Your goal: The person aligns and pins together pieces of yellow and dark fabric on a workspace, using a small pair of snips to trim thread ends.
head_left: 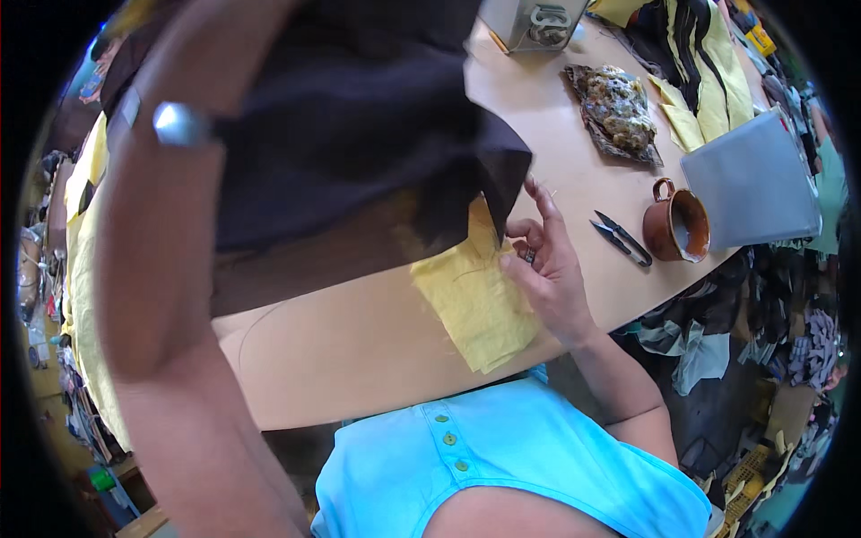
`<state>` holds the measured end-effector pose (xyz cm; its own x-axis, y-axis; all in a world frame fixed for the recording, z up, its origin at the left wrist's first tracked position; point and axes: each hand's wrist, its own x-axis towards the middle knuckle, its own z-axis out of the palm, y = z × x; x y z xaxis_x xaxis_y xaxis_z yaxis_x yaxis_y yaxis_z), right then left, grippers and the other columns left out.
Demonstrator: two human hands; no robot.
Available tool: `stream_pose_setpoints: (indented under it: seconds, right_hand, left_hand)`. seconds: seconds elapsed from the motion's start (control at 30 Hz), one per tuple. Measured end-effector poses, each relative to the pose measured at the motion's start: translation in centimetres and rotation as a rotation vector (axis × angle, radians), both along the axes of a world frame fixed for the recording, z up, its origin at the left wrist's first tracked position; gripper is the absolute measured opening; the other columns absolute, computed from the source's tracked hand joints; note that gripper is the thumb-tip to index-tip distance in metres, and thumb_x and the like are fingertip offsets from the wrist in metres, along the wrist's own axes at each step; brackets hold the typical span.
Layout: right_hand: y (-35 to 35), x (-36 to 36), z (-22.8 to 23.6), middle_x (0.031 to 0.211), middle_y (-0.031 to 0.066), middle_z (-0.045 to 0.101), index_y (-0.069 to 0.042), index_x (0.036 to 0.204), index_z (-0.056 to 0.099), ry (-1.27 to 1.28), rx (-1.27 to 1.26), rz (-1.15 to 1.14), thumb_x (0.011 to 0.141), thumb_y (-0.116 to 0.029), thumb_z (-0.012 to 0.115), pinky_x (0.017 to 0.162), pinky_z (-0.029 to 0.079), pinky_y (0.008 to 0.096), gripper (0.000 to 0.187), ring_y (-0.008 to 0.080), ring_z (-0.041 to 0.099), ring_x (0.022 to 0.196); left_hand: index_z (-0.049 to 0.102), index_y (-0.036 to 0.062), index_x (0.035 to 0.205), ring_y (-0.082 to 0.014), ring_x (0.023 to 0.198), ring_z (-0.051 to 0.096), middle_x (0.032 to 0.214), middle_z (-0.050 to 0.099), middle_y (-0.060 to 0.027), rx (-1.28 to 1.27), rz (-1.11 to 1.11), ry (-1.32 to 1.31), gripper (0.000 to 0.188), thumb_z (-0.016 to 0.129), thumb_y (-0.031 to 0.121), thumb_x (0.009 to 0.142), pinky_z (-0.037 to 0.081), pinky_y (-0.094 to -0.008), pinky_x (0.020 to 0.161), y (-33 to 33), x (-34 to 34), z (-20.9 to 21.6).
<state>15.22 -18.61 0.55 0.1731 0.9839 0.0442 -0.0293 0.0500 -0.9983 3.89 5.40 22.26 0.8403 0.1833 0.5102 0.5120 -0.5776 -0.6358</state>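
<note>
A large dark brown cloth [350,143] hangs raised over the table, blurred by movement. My left hand [220,49] is lifted high at the cloth's left side, with a shiny silver piece at the wrist; its fingers are smeared or cut off at the top. Below the cloth a pale yellow fabric piece [480,309] lies on the table, partly covered by the dark cloth's lower edge. My right hand [552,278] pinches the yellow piece's right side between thumb and curled fingers, while one finger stretches up beside the dark cloth's corner.
Right of my right hand lie black thread snips [621,238], then a brown mug [664,229] and a grey plastic bin [753,179]. Further back are a crumpled plastic bag [614,112], a metal box [534,22] and yellow and black fabric [717,76]. The table [314,377] has a curved front edge.
</note>
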Motion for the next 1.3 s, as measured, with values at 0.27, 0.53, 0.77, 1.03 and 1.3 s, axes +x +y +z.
stream_pose_setpoints:
  seconds: [0.27, 0.53, 0.77, 1.03, 1.3]
  right_hand:
    - [-3.6, 0.8, -0.7, 0.132, 0.0148, 0.035, -0.006, 0.145, 0.005, 0.003, -0.12, -0.155, 0.076, 0.011, 0.052, 0.082, 0.043, 0.023, 0.085, 0.0146, 0.052, 0.094]
    - [-5.2, 0.3, -1.7, 0.122, 0.0111, 0.049, -0.006, 0.137, 0.032, -0.141, -0.058, -0.088, 0.076, 0.013, 0.053, 0.069, 0.045, 0.0195, 0.067, 0.007, 0.05, 0.076]
    - [-2.7, -1.6, -1.9, 0.116, 0.014, 0.053, -0.003, 0.131, 0.038, -0.26, 0.097, 0.021, 0.072, 0.013, 0.052, 0.085, 0.046, 0.032, 0.063, 0.0242, 0.058, 0.098]
    - [-3.0, -1.8, -2.5, 0.106, 0.0166, 0.054, -0.003, 0.13, 0.039, -0.298, 0.22, 0.049, 0.072, 0.014, 0.052, 0.08, 0.048, 0.0342, 0.062, 0.0268, 0.058, 0.091]
    - [-3.0, -2.0, -1.9, 0.094, 0.0151, 0.054, -0.003, 0.121, 0.043, -0.384, 0.214, 0.076, 0.072, 0.016, 0.051, 0.064, 0.05, 0.0303, 0.053, 0.0243, 0.059, 0.079]
  left_hand:
    - [0.052, 0.0181, 0.118, -0.0306, 0.129, 0.034, 0.138, 0.038, -0.0062, -0.951, -0.187, 0.04, 0.064, 0.077, 0.023, 0.059, 0.027, -0.0521, 0.103, -12.6, -4.0, -16.9]
    - [0.062, 0.0122, 0.094, -0.0224, 0.089, 0.056, 0.099, 0.055, -0.0043, -0.866, -0.494, 0.01, 0.033, 0.063, 0.006, 0.062, 0.045, -0.0354, 0.077, -10.2, -1.2, -20.7]
    - [0.062, 0.0095, 0.099, -0.0267, 0.094, 0.058, 0.103, 0.057, -0.0064, -0.744, 0.121, -0.144, 0.04, 0.057, -0.008, 0.064, 0.045, -0.0359, 0.081, -3.0, -4.8, -18.3]
    - [0.057, 0.0191, 0.086, -0.018, 0.106, 0.051, 0.114, 0.056, 0.0034, -0.608, -0.644, -0.197, 0.019, 0.061, 0.013, 0.068, 0.036, -0.0381, 0.092, -11.6, -6.4, -19.4]
    - [0.06, 0.0093, 0.084, -0.0212, 0.094, 0.056, 0.098, 0.056, -0.0028, -0.606, -0.345, -0.06, 0.016, 0.056, 0.007, 0.069, 0.04, -0.0351, 0.085, -6.2, -2.3, -21.1]
